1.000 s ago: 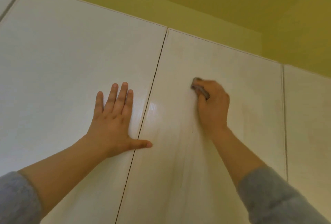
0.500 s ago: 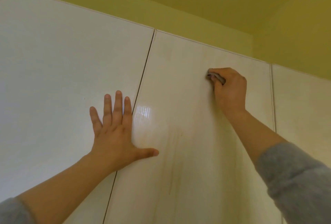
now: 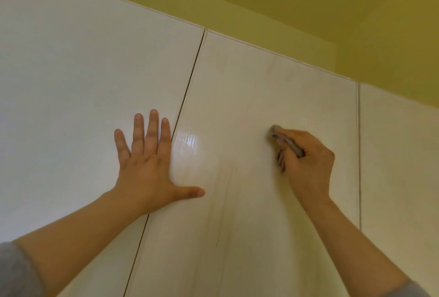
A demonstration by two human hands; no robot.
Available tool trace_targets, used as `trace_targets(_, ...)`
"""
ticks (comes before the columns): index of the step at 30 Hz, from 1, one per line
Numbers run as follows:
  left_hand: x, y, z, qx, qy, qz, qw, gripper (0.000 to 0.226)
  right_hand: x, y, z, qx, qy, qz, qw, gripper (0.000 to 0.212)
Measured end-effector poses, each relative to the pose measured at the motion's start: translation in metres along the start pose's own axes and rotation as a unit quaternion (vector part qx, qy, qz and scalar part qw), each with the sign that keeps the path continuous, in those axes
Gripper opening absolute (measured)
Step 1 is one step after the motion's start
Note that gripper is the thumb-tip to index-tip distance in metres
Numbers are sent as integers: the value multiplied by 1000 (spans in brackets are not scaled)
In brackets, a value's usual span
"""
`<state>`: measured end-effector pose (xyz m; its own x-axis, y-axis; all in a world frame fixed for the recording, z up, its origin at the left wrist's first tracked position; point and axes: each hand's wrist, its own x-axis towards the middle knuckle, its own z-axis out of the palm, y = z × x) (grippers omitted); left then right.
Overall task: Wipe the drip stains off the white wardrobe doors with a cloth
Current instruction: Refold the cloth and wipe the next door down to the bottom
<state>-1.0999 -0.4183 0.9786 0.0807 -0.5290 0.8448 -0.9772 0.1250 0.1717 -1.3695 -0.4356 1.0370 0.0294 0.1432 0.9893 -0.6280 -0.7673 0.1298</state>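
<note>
right hand [image 3: 308,163] with cloth [image 3: 276,129] now lower on middle door [image 3: 237,97]; left hand [image 3: 147,166] unmoved

White wardrobe doors [image 3: 71,83], faint drip stains [image 3: 222,201], grey cloth [image 3: 288,142] against the middle door [image 3: 261,83]

Three glossy white wardrobe doors: left door [image 3: 71,83], middle door [image 3: 249,106], right door [image 3: 399,154]. Two bare hands: left hand [image 3: 147,168], right hand [image 3: 308,166]. One small grey cloth [image 3: 288,142]. Brownish drip streaks [image 3: 223,201], too faint to count.

cloth [image 3: 291,144]: grey, wadded, on middle door [image 3: 249,97] | drip stains [image 3: 222,201]: faint, seemingly vertical
</note>
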Motion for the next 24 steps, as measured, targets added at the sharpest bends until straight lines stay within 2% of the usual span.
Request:
trace_targets(2,0,0,1,0,2,-3,1000,149,45,14,-6,-26,35,6,999,26)
trace_targets(4,0,1,1,-2,2,-2,1000,149,82,28,-9,-67,33,3,997,24)
trace_targets(7,1,1,1,-1,2,0,1000,150,97,41,-4,-65,34,19,997,21)
trace_targets(10,1,-1,3,1,7,-2,1000,150,61,36,1,-43,49,21,998,24)
trace_targets(15,1,-1,2,-2,9,1,1000,151,-48,22,-12,-66,-22,-51,996,22)
trace_targets(17,0,1,2,1,6,-2,1000,151,-61,18,-21,-62,-42,-54,996,25)
trace_targets(19,0,1,1,6,2,-5,1000,151,-40,18,-26,-45,-14,-31,998,30)
trace_targets(22,0,2,0,6,-6,-6,1000,150,29,34,-34,-19,75,18,997,34)
trace_targets(24,0,2,0,7,-8,-8,1000,149,71,52,-40,-60,83,32,994,30)
